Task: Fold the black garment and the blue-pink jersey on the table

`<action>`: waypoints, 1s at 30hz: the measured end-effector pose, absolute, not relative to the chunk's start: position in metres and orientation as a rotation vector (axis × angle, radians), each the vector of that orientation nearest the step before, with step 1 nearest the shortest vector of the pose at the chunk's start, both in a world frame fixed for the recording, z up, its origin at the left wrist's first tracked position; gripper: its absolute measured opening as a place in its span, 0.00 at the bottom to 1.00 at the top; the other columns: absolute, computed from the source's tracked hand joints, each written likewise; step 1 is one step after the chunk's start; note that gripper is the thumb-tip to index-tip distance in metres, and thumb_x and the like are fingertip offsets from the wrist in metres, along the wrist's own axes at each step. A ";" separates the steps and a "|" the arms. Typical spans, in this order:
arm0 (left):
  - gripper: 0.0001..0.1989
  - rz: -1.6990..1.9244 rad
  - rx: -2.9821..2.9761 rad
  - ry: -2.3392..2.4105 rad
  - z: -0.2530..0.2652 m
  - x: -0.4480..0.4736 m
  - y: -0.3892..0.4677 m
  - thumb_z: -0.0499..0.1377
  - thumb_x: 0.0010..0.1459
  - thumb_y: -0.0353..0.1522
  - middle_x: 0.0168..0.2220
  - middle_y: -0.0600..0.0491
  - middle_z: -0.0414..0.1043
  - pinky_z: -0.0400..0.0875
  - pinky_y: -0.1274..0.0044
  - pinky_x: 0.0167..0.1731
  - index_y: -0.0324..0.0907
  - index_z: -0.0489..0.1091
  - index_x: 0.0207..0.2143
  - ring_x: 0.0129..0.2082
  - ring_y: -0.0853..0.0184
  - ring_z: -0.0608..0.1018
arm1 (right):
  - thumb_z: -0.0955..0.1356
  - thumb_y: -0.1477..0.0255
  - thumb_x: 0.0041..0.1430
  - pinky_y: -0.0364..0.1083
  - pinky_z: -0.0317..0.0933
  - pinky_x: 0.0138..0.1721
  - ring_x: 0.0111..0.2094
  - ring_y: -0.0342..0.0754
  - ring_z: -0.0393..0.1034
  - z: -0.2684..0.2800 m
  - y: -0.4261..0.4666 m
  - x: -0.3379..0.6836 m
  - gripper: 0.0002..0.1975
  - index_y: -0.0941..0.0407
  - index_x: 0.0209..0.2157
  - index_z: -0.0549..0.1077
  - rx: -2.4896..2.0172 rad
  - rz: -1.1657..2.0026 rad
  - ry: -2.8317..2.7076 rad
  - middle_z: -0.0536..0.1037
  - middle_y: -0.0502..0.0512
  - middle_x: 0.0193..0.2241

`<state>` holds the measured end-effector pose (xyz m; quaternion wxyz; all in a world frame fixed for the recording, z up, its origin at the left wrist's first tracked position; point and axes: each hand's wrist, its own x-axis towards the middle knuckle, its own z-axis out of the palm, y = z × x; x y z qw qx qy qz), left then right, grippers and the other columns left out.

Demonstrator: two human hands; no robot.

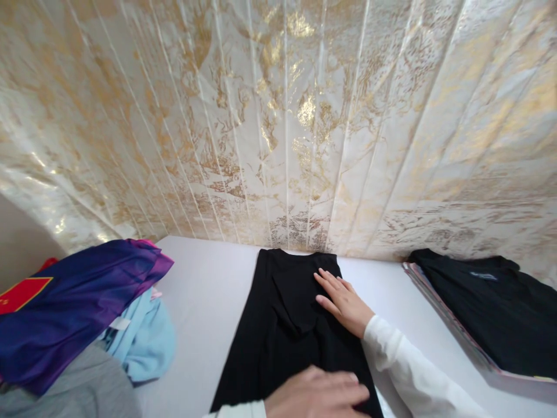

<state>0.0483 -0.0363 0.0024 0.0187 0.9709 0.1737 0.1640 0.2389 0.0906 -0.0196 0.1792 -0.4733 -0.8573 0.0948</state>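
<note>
A black garment (289, 325), folded into a long narrow shape, lies on the white table with its far edge close to the curtain. There are some creases across its middle. My right hand (343, 305) rests flat on the garment's upper right part, fingers stretched out. At the bottom of the view my left hand (315, 395) is over the near part of the garment, slightly blurred. Its fingers point right and lie extended; whether it presses on the cloth I cannot tell. Part of the garment's near end is hidden by this hand and the view's edge.
On the right sits a neat stack of folded clothes (491, 313), a black shirt on top. A loose heap at left holds a purple-blue garment (87, 296), a light blue one (150, 337) and a grey one (82, 383). A white-and-gold curtain (287, 128) borders the table's (195, 302) far edge.
</note>
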 end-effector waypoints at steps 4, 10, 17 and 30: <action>0.12 0.615 2.495 1.434 0.041 0.028 0.028 0.59 0.56 0.27 0.44 0.54 0.71 0.65 0.76 0.46 0.44 0.68 0.44 0.44 0.65 0.73 | 0.58 0.71 0.61 0.54 0.56 0.55 0.54 0.49 0.64 -0.007 0.133 0.270 0.23 0.54 0.57 0.61 -1.300 0.438 -2.135 0.71 0.59 0.52; 0.07 0.646 2.260 1.827 0.037 0.017 0.098 0.59 0.56 0.30 0.36 0.46 0.71 0.63 0.67 0.42 0.37 0.70 0.38 0.40 0.55 0.72 | 0.57 0.83 0.46 0.50 0.64 0.46 0.42 0.47 0.72 -0.005 0.193 0.280 0.25 0.56 0.46 0.70 -1.264 0.499 -2.101 0.78 0.55 0.42; 0.06 0.789 2.061 1.693 0.028 0.025 0.112 0.59 0.55 0.30 0.29 0.56 0.69 0.63 0.76 0.36 0.42 0.65 0.26 0.34 0.66 0.72 | 0.58 0.81 0.42 0.47 0.65 0.40 0.37 0.48 0.72 -0.006 0.203 0.280 0.20 0.58 0.37 0.73 -1.200 0.672 -2.180 0.79 0.53 0.35; 0.04 0.545 1.706 1.509 0.049 0.005 0.114 0.53 0.58 0.27 0.18 0.63 0.66 0.54 0.85 0.11 0.42 0.60 0.37 0.13 0.75 0.67 | 0.63 0.69 0.58 0.47 0.62 0.40 0.36 0.49 0.69 -0.015 0.201 0.264 0.06 0.54 0.34 0.71 -1.339 0.311 -2.215 0.74 0.54 0.34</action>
